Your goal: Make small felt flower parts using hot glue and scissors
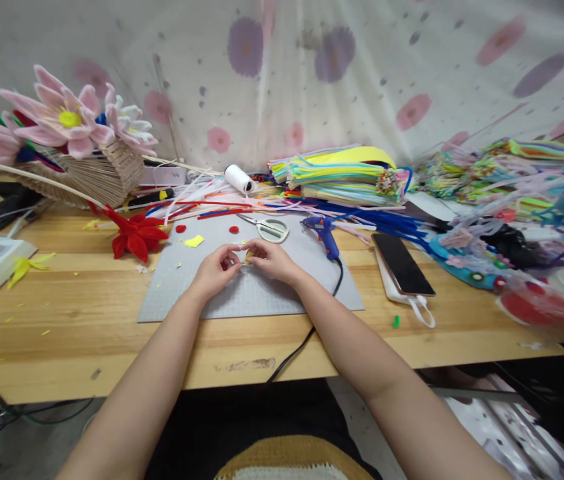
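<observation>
Over the grey cutting mat (272, 303), my left hand (218, 270) and my right hand (271, 259) face each other with fingertips nearly meeting. The fingers of both are curled and pinched. Between the right fingertips a small yellowish bit (248, 257) shows; what the left fingers hold is too small to tell. Just behind the hands lie white-handled scissors (273, 231). A blue glue gun (323, 235) rests to their right. Two small red pieces, one of them a red disc (233, 229), and a yellow scrap (195, 241) lie on the mat.
A red flower (137, 237) sits left of the mat, with pink flowers (69, 119) in a woven holder behind. Bundled pipe cleaners (342, 175) and a white spool (239, 179) line the back. A phone (402, 264) lies right; the glue gun's black cord (297, 351) crosses the front edge.
</observation>
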A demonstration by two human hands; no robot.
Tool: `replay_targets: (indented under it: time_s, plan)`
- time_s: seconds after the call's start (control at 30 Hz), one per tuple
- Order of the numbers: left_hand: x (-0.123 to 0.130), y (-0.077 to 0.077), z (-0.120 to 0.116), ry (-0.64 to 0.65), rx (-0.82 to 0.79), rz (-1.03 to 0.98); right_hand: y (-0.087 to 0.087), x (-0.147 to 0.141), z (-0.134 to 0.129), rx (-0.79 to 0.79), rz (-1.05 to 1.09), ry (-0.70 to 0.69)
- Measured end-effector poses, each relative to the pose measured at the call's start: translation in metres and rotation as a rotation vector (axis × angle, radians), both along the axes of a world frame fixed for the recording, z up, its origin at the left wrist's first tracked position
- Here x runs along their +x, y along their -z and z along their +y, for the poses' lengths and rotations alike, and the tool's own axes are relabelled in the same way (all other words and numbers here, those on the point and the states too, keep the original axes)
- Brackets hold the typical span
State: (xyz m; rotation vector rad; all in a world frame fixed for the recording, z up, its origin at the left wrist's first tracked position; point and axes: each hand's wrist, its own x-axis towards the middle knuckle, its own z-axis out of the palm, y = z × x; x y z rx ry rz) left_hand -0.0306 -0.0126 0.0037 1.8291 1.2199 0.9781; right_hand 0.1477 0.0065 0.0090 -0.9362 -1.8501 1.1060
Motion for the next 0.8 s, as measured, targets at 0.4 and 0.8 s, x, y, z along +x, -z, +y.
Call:
replay_targets:
  time_s: [0.4,0.8]
  plan:
    - [0.0009,-0.0015,-0.0001,-0.015,0.009,0.000,-0.0049,-0.0003,-0.0035,-0.013,-0.024,-0.045]
    - [0.0031,-0.0032,-0.0007,0.001,-0.021,-0.046,-0.0022,-0.0010,-0.0027,-0.046,0.000,-0.058]
